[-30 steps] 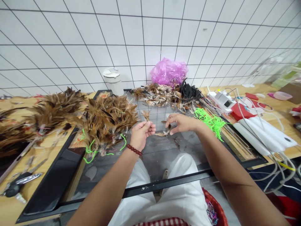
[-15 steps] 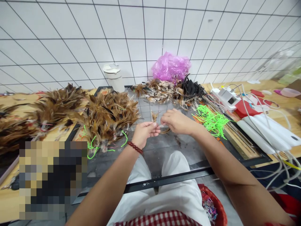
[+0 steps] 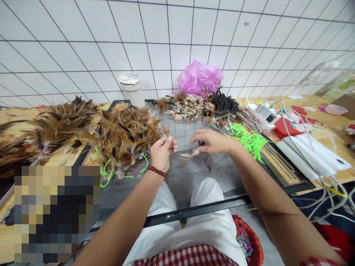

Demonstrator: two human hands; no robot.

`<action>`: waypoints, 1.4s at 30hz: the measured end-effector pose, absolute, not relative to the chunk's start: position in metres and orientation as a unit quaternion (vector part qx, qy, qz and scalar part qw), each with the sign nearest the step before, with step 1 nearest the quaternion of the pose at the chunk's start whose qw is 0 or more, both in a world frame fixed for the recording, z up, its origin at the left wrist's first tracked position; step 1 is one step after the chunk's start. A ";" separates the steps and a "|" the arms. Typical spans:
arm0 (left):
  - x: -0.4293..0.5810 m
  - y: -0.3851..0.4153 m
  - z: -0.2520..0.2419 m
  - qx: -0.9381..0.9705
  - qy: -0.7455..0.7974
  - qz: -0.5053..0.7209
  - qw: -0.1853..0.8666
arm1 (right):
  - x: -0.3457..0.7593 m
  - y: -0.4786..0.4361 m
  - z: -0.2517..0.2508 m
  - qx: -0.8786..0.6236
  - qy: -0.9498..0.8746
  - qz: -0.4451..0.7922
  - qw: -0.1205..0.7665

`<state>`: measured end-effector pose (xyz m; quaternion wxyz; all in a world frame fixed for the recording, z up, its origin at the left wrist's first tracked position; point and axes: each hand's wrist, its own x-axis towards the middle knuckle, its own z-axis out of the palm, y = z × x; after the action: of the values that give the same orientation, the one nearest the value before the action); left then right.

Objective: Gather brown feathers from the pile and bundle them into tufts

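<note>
My left hand (image 3: 161, 152), with a dark red bead bracelet (image 3: 157, 171) at the wrist, is closed in a pinch on a small brown feather (image 3: 166, 130). The feather's tip pokes up above my fingers, beside the large pile of brown feathers (image 3: 124, 133). My right hand (image 3: 212, 142) hovers low over the dark tabletop (image 3: 191, 171), thumb and index finger apart. By its thumb tip lies a pale single feather (image 3: 189, 154); whether the two touch I cannot tell.
Bright green strands (image 3: 247, 140) lie right of my right hand. Behind are mixed feathers (image 3: 188, 107), black feathers (image 3: 226, 103), a pink plastic bag (image 3: 200, 77) and a white lidded cup (image 3: 133, 90). A power strip (image 3: 266, 115) with cables stands right; a red basket (image 3: 256, 240) sits below.
My left hand has moved left toward the brown pile with its feather, away from my right hand. My right hand's fingers have parted and lowered beside the pale feather on the tabletop.
</note>
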<state>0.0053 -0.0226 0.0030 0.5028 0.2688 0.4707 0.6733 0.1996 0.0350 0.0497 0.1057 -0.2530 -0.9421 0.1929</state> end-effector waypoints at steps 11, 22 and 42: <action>0.007 -0.008 -0.009 0.256 0.488 0.698 0.457 | 0.224 0.078 0.055 -0.457 -0.859 0.230 0.029; 0.008 -0.007 -0.015 0.271 0.506 0.683 0.452 | 0.227 0.202 0.049 -0.752 -0.634 0.026 0.177; 0.008 -0.009 -0.011 0.285 0.510 0.679 0.444 | 0.183 0.144 0.058 -0.469 -0.870 0.092 0.122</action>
<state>0.0079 -0.0089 -0.0112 0.4444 0.2850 0.5095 0.6795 0.1827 0.1436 0.0580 0.1215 -0.4693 -0.8698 0.0919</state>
